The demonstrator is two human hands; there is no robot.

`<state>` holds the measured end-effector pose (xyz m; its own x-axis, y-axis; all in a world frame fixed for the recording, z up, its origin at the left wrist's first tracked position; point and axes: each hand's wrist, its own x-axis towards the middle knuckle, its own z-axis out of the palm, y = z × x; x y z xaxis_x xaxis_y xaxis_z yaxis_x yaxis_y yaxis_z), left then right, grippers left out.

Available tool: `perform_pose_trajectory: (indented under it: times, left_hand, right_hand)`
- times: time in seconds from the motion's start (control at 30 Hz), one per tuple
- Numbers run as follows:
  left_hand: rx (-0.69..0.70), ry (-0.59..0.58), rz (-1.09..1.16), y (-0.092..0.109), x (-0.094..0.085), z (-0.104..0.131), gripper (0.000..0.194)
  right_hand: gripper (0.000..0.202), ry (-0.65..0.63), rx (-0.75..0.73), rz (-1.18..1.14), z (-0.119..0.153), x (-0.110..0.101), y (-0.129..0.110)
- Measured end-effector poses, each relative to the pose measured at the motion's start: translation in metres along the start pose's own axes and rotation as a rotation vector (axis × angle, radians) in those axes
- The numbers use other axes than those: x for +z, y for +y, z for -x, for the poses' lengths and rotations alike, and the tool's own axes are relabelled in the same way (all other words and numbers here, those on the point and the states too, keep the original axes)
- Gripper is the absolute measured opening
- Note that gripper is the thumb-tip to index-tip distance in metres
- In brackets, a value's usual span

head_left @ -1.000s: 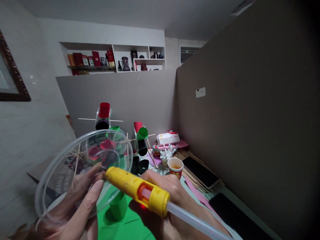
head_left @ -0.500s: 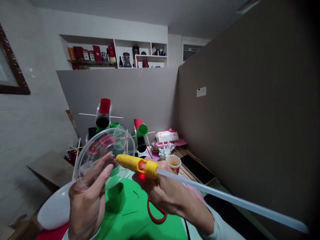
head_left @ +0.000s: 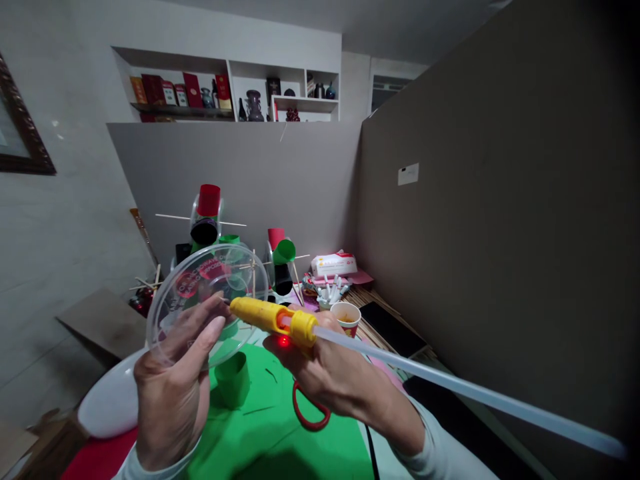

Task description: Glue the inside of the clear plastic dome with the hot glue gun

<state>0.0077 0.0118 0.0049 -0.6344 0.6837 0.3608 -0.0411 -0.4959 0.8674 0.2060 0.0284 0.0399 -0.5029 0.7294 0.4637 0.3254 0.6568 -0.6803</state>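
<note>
Glue gun (head_left: 273, 319) sits in my right hand (head_left: 327, 370), its tip touching the clear plastic lid (head_left: 200, 297) that my left hand (head_left: 173, 390) holds tilted above the counter (head_left: 280, 440). Both grips are closed firmly (a long glue stick (head_left: 450, 387) trails from the gun's back).

Green paper sheet (head_left: 280, 433) spread across the counter, a green paper tube (head_left: 234, 380) standing upright on it, red-handled scissors (head_left: 310, 413) lying just beside. Further back, a paper cup (head_left: 346, 317) near a bundle of wooden sticks (head_left: 370, 307). Two stick-and-cup models (head_left: 210, 220) rise against the grey partition (head_left: 280, 180). A white oval dish (head_left: 113, 400) sits at the left. Wall shelves (head_left: 235, 93) above hold boxes and vases.
</note>
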Motion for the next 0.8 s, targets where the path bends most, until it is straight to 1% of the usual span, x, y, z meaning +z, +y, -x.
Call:
perform_pose_trajectory:
  times: [0.13, 0.2, 0.3, 0.43, 0.53, 0.67, 0.8]
  left_hand:
    - [0.051, -0.029, -0.009, 0.0002, 0.0014, 0.0007, 0.021]
    - [0.075, -0.034, 0.001, -0.0001, 0.0004, 0.0008, 0.022]
    - [0.098, -0.036, 0.008, -0.0005, -0.0027, 0.0004, 0.024]
    - [0.068, -0.027, 0.032, -0.0004, -0.0033, -0.0002, 0.027]
    - [0.036, -0.007, 0.046, -0.0004, -0.0004, -0.0003, 0.029]
    - [0.048, -0.001, 0.054, -0.0007, 0.0008, -0.0001, 0.029]
    - [0.024, 0.007, 0.024, -0.0008, -0.0025, -0.0001, 0.033]
  right_hand:
    - [0.047, -0.047, 0.036, 0.027, -0.0002, -0.0016, 0.0005]
    - [0.044, -0.065, 0.04, 0.035, -0.0004, -0.0012, 0.0021]
    - [0.04, -0.058, 0.004, -0.001, 0.0001, -0.0007, 0.0034]
    - [0.038, -0.043, 0.007, -0.045, 0.0023, -0.0016, 0.0028]
    - [0.043, -0.043, 0.006, -0.051, 0.0032, -0.0018, 0.0023]
    - [0.048, -0.035, 0.005, -0.06, 0.0016, -0.0007, 0.0031]
    - [0.041, -0.082, 0.014, -0.029, -0.0033, -0.0002, 0.0038]
